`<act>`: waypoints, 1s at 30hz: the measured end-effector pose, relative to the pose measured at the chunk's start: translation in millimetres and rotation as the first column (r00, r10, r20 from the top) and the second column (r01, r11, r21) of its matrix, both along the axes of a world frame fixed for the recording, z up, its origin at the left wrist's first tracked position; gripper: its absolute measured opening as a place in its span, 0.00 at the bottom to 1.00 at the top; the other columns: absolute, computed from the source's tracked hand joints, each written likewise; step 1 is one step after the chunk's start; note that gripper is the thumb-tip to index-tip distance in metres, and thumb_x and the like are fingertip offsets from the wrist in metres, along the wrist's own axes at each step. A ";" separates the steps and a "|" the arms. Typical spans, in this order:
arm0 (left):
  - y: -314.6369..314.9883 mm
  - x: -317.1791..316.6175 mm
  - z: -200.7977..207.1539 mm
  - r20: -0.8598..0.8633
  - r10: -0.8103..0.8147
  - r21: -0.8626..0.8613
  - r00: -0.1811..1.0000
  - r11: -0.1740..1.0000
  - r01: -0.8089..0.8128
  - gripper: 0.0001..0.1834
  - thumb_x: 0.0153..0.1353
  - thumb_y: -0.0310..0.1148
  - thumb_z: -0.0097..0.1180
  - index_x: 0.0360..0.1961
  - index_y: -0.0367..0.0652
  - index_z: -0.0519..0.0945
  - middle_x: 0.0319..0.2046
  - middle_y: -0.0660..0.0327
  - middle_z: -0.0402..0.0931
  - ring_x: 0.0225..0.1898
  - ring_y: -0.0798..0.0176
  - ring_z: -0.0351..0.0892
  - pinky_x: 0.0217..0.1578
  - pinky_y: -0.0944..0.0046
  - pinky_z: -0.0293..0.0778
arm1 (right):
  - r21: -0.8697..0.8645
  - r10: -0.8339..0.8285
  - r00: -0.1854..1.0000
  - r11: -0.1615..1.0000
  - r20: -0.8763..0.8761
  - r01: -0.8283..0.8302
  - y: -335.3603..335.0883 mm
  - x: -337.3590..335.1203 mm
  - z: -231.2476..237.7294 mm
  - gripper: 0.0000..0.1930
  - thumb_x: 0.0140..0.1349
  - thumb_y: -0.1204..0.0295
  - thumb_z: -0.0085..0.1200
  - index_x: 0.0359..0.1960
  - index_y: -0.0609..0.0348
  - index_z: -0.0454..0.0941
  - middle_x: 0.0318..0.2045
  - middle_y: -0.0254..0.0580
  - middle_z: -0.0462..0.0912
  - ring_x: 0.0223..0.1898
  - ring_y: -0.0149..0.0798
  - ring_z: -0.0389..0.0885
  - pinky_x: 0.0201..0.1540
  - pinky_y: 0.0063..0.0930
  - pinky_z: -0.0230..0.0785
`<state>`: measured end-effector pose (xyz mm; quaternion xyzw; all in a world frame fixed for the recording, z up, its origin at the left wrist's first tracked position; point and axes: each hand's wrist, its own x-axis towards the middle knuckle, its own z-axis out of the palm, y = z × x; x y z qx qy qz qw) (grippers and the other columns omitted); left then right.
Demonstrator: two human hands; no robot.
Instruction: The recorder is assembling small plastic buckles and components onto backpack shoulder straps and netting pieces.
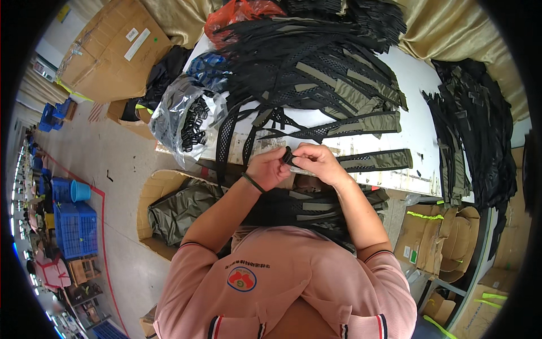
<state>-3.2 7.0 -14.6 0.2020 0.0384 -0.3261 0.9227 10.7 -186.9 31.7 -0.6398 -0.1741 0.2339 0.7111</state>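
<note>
Clamping a small black piece (288, 157) between the fingertips of left hand (270, 169) and right hand (317, 162), near the front edge of the white table (419, 125). Ideally steadying it firmly with the left while working lightly with the right, leaving it visible. Bending both elbows, angling forearms inward ahead of the torso.
</note>
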 end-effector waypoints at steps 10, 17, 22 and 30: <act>-7.1 -3.7 3.4 -0.133 -0.063 -0.035 0.989 0.998 0.059 0.08 0.65 0.36 0.48 0.39 0.43 0.74 0.29 0.65 0.71 0.26 0.68 0.67 0.27 0.68 0.62 | -0.196 -0.144 0.788 0.928 0.599 0.318 11.6 -10.1 6.2 0.04 0.57 0.77 0.55 0.33 0.63 0.78 0.26 0.37 0.76 0.31 0.32 0.74 0.36 0.24 0.65; -10.6 -5.5 21.9 -0.102 0.038 0.057 0.994 0.998 -0.032 0.05 0.65 0.32 0.48 0.36 0.43 0.74 0.28 0.65 0.72 0.26 0.68 0.69 0.28 0.69 0.64 | -0.174 -0.145 0.903 0.957 0.405 0.232 7.2 -11.3 14.0 0.04 0.57 0.78 0.55 0.34 0.63 0.78 0.28 0.38 0.77 0.33 0.33 0.77 0.39 0.24 0.68; -5.2 -1.4 13.7 -0.045 0.001 0.144 0.999 0.990 0.005 0.04 0.65 0.31 0.49 0.35 0.43 0.74 0.25 0.64 0.72 0.22 0.67 0.70 0.26 0.68 0.64 | -0.184 -0.209 0.956 0.951 0.205 0.248 2.6 -13.1 7.6 0.05 0.56 0.78 0.58 0.35 0.64 0.78 0.26 0.35 0.78 0.31 0.27 0.77 0.39 0.20 0.69; -13.8 -1.7 22.1 0.106 0.048 0.323 0.993 0.943 -0.080 0.06 0.64 0.32 0.51 0.32 0.43 0.71 0.25 0.62 0.73 0.21 0.65 0.73 0.22 0.67 0.68 | -0.172 -0.118 0.808 0.950 0.577 0.261 1.7 -8.7 11.0 0.06 0.51 0.81 0.59 0.32 0.60 0.79 0.25 0.36 0.78 0.27 0.32 0.74 0.36 0.27 0.67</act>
